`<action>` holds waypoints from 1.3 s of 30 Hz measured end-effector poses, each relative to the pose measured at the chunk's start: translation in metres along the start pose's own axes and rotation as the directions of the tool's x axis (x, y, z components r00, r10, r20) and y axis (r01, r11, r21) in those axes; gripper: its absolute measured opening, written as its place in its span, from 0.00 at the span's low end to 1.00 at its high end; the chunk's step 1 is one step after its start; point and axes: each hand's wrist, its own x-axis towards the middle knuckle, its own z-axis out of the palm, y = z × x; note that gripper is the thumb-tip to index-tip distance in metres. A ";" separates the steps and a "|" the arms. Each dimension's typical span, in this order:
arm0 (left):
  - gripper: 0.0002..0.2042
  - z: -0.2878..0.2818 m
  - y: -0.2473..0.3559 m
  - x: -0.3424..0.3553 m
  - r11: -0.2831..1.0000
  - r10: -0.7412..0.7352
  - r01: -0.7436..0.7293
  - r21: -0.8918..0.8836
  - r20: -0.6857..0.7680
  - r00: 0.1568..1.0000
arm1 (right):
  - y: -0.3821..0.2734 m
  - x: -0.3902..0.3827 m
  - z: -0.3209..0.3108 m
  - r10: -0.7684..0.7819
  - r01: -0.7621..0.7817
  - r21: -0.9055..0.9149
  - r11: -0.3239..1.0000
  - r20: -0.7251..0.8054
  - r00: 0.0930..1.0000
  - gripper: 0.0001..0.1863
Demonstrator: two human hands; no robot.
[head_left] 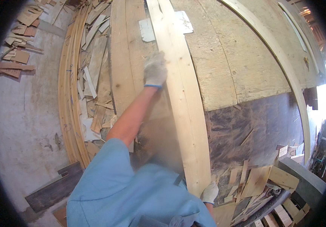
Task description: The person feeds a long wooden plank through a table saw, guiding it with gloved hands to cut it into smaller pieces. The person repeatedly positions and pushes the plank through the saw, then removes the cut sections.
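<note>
Plank (182,102), long & pale, ran from 12 o'clock down to approx 6 o'clock, lying on a wide work table (242,56) w/ a light chipboard top and a darker sheet (261,125) below it. Left hand (155,69), in a whitish glove w/ a blue cuff, sat at the plank's left edge near centre-top, fingers curled over that edge, gripping it; arm stretched out from a blue sleeve (110,185). Right hand (210,193), same kind of glove, was at 5 o'clock, closed on the plank's near end; how the fingers lay couldn't be told, mostly hidden. Wider boards (127,45) lay just left of the plank. Stack of thin curved strips (69,94) at 9 o'clock, wood offcuts (95,75) between strips & boards. More scraps (17,56) at 10 o'clock on the concrete floor (23,125). Small cut pieces (253,181) piled at 4 o'clock, beside the right hand.
</note>
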 end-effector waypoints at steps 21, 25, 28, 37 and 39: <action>0.13 0.003 -0.002 0.002 0.999 0.030 -0.027 0.039 -0.071 0.997 | -0.027 0.031 -0.010 -0.044 0.044 0.216 0.975 -0.004 0.999 0.10; 0.13 0.003 -0.004 0.001 0.998 0.036 -0.032 0.062 -0.075 0.997 | -0.033 0.040 -0.009 0.051 -0.058 0.142 0.988 0.056 0.997 0.11; 0.13 0.000 0.004 0.002 0.999 0.040 -0.038 0.035 -0.072 0.997 | -0.036 0.041 -0.011 -0.024 0.024 0.116 0.993 0.005 1.000 0.13; 0.12 0.006 -0.006 0.000 0.998 0.041 -0.037 0.043 -0.096 0.995 | -0.059 0.053 -0.023 -0.016 0.021 0.208 0.978 -0.027 1.000 0.10; 0.12 0.005 -0.004 0.001 0.998 0.045 -0.041 0.038 -0.101 0.994 | -0.062 0.055 -0.024 -0.063 0.070 0.166 0.984 -0.050 0.997 0.08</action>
